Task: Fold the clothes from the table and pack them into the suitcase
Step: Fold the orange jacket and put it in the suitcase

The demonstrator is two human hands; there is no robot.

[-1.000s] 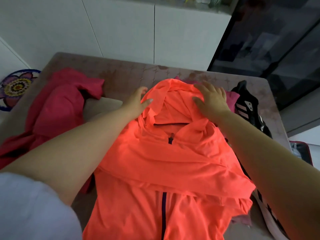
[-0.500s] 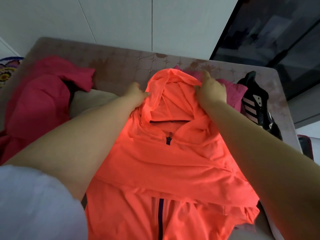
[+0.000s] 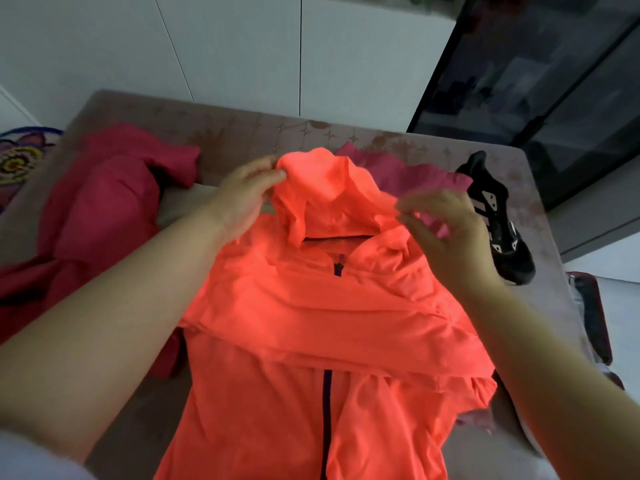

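A bright orange hooded jacket [image 3: 311, 306] with a dark zipper lies front-up in the middle of the table [image 3: 242, 129], its sleeves folded across the chest. My left hand [image 3: 242, 195] pinches the hood's left top edge and lifts it. My right hand [image 3: 440, 230] pinches the hood's right edge between thumb and fingertips, the other fingers spread. The hood [image 3: 332, 195] is raised off the table and leans toward me. The suitcase [image 3: 592, 317] shows only as a dark red edge at the far right.
A crimson garment [image 3: 93, 216] is heaped on the table's left. A pink garment [image 3: 408, 171] lies under the hood, a black garment with white stripes [image 3: 495, 216] to its right. White cabinets stand behind the table; a dark glass cabinet [image 3: 540, 81] is at the back right.
Both hands went from pressing flat on the hood's sides to pinching its edges. They have lifted the hood up and toward me.
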